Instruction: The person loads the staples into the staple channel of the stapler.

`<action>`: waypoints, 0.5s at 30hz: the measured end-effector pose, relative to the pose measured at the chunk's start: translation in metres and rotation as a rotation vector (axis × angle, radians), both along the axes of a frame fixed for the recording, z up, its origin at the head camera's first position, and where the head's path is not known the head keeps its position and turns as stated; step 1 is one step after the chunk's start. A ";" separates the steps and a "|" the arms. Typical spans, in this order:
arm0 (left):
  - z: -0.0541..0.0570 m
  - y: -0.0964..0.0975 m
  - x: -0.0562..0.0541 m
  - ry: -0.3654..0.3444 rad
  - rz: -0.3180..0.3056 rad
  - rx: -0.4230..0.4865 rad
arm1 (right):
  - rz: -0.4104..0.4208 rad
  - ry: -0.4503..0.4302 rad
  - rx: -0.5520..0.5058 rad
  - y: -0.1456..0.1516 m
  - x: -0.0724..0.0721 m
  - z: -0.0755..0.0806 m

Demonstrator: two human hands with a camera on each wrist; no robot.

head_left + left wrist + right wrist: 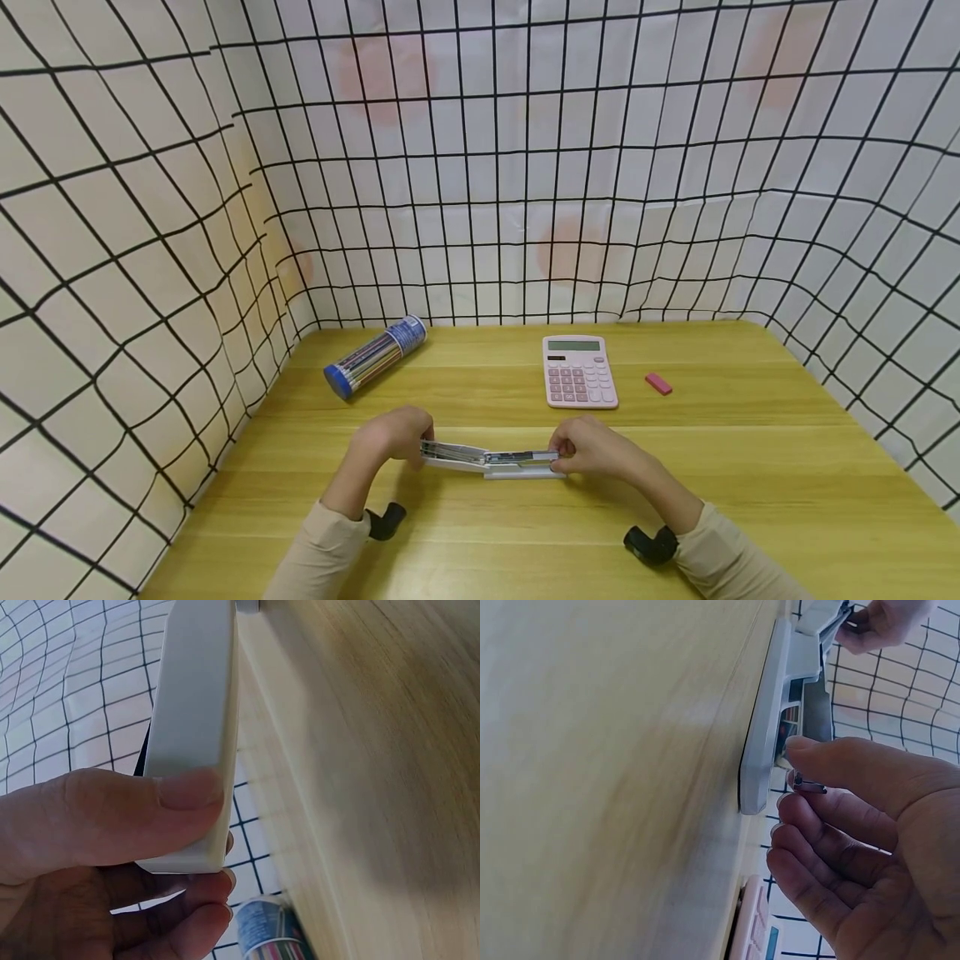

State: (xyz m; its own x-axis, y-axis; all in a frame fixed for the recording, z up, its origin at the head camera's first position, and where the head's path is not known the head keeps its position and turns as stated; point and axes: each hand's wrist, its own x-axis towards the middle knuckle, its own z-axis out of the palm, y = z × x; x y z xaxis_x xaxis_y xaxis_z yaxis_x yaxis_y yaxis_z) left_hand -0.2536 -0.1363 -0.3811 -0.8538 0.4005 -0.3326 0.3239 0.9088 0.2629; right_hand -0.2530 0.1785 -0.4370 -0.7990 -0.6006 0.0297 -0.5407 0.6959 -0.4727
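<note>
A white stapler [525, 472] lies opened wide over the table, its top arm swung out to the left and its base on the right. My left hand [399, 433] pinches the end of the top arm, with the thumb on the smooth white cover [191, 705] in the left wrist view. With thumb and index finger, my right hand [600, 450] pinches the end of the metal staple magazine [817, 709], raised from the white base [761, 750]. The other right fingers curl loosely below it.
Beyond the stapler stands a pink calculator [581, 372] lying flat, with a small pink eraser [658, 383] to its right. A clear tube of pencils [377, 357] with a blue end lies at the back left. Grid-patterned cloth [480, 167] encloses the wooden table's [480, 542] back and sides.
</note>
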 end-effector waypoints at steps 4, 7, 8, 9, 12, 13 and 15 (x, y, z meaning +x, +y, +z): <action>0.001 0.001 0.001 -0.004 0.011 -0.001 | 0.000 0.000 -0.001 0.000 -0.001 -0.002; 0.001 0.001 0.001 -0.008 0.018 0.003 | 0.002 -0.003 -0.001 0.001 -0.001 -0.003; 0.001 0.001 0.001 -0.010 0.019 0.004 | 0.003 -0.003 -0.001 0.001 -0.001 -0.003; 0.001 0.001 0.001 -0.013 0.019 0.004 | 0.004 -0.003 0.000 0.001 -0.001 -0.003; 0.001 0.000 -0.001 -0.014 0.006 0.000 | 0.003 -0.005 0.001 0.001 -0.001 -0.002; 0.002 0.000 0.000 -0.011 -0.006 -0.007 | 0.003 -0.004 0.000 0.001 -0.001 -0.002; 0.003 0.000 0.000 -0.004 -0.020 -0.003 | 0.003 -0.001 0.000 0.001 0.000 -0.002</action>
